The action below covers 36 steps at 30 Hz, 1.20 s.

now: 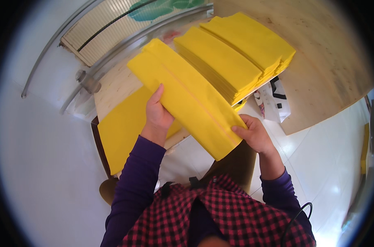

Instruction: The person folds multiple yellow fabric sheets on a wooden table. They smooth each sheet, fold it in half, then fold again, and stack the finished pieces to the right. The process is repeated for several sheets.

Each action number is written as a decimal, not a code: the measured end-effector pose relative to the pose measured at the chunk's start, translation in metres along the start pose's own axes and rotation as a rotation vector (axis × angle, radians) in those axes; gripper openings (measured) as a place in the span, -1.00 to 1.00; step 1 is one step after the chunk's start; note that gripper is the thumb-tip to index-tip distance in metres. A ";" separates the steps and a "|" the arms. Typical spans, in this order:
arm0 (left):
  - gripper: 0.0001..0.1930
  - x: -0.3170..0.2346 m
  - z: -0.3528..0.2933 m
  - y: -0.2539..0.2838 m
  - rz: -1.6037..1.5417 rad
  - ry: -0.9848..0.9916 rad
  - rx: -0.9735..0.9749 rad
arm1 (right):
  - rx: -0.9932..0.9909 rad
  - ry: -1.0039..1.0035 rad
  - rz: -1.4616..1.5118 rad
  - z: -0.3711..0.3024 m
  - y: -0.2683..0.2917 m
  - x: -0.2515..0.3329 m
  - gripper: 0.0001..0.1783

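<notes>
Between my two hands I hold a long folded piece of yellow cloth (187, 96), tilted from upper left to lower right, with a thin orange line along it. My left hand (159, 113) grips its near long side, thumb on top and fingers hidden underneath. At the lower right end my right hand (254, 132) pinches the edge, thumb above. Just beyond lie two stacks of folded yellow cloth, a nearer stack (220, 57) and a farther stack (252, 39). A wider yellow sheet (123, 127) lies on the table to the left, partly behind my left hand.
A pale wooden table (115, 88) bears the cloths. Right of the stacks stands a wooden panel (322, 61), with a white printed bag (273, 99) below the table edge. At the back left are a ribbed radiator-like panel (108, 29) and a pipe with a valve (87, 81).
</notes>
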<state>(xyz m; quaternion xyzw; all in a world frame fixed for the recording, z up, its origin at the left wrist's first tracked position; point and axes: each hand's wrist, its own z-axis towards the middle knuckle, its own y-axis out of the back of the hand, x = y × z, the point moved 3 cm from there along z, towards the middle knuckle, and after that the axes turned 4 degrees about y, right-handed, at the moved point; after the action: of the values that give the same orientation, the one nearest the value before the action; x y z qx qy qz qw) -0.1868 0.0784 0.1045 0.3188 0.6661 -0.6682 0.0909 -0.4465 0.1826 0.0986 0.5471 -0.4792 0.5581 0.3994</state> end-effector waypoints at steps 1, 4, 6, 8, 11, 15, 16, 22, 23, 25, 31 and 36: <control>-0.60 0.001 0.006 -0.003 -0.001 0.006 0.030 | -0.012 -0.012 -0.010 0.001 0.003 0.002 -0.70; -0.55 0.006 0.019 -0.011 0.014 -0.016 -0.011 | -0.040 -0.018 -0.023 0.004 0.010 0.009 -0.68; -0.57 0.008 0.030 -0.016 0.004 -0.013 0.010 | -0.048 0.023 -0.054 0.007 0.017 0.015 -0.68; -0.58 0.010 0.039 -0.019 -0.009 -0.001 0.015 | -0.060 0.034 -0.094 0.011 0.023 0.019 -0.69; -0.61 0.013 0.059 -0.023 -0.016 0.022 -0.006 | -0.087 0.041 -0.138 0.022 0.035 0.024 -0.70; -0.65 0.015 0.093 -0.029 0.003 0.009 -0.053 | -0.112 0.044 -0.186 0.045 0.052 0.033 -0.68; -0.65 0.014 0.101 -0.030 0.000 0.010 -0.067 | -0.112 0.039 -0.206 0.051 0.056 0.036 -0.67; -0.66 0.009 0.160 -0.035 0.036 -0.004 -0.163 | -0.156 0.098 -0.225 0.096 0.077 0.053 -0.69; -0.66 0.009 0.170 -0.035 0.042 -0.018 -0.157 | -0.181 0.055 -0.250 0.104 0.082 0.054 -0.68; -0.67 0.008 0.187 -0.034 0.054 -0.038 -0.180 | -0.177 0.018 -0.243 0.121 0.090 0.056 -0.67; -0.65 0.011 0.223 -0.015 0.105 -0.016 -0.260 | -0.217 -0.069 -0.288 0.151 0.107 0.048 -0.60; -0.54 0.012 0.227 -0.009 0.286 -0.224 -0.211 | -0.251 -0.052 -0.321 0.153 0.113 0.039 -0.60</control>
<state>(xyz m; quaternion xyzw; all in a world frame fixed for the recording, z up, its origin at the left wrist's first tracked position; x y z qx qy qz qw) -0.2699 -0.1320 0.0849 0.3226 0.6661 -0.6061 0.2912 -0.5249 0.0054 0.1172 0.5765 -0.4619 0.4090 0.5357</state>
